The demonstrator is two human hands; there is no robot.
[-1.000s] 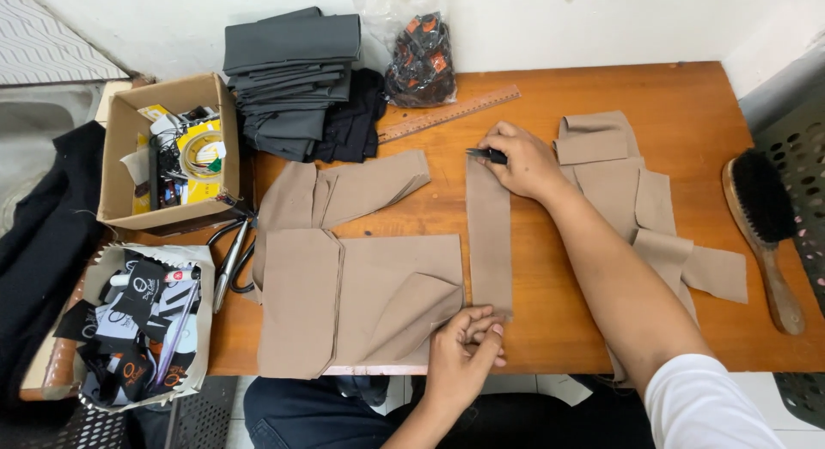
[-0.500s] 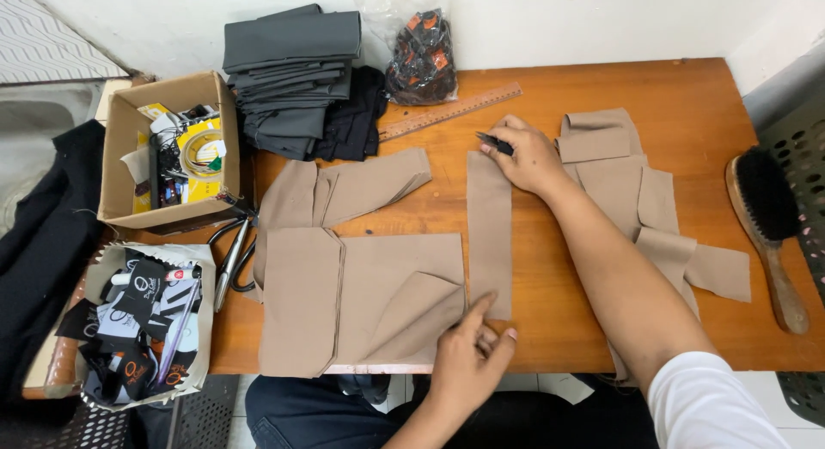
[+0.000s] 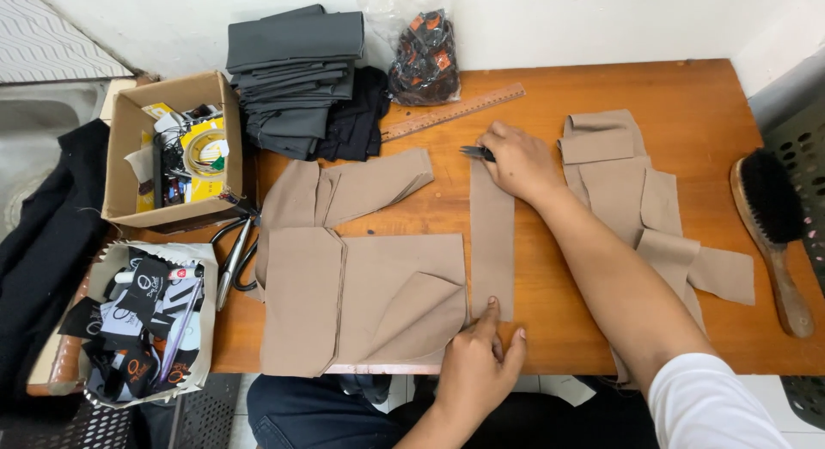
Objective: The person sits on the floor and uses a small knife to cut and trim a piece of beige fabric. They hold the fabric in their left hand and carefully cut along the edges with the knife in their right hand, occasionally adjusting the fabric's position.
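pinning a soft, light strip (image 3: 491,238) flat: left fingers (image 3: 488,316) press its near end, right hand (image 3: 516,161) grasping a small tool (image 3: 475,152).

Left hand (image 3: 478,373) near, fingers extended and pressed flat, index pointing far. Right hand (image 3: 518,161) far, knuckles up, fingers curled down (thumb side hidden), bare forearm running near and right to a white sleeve. Hands well apart.
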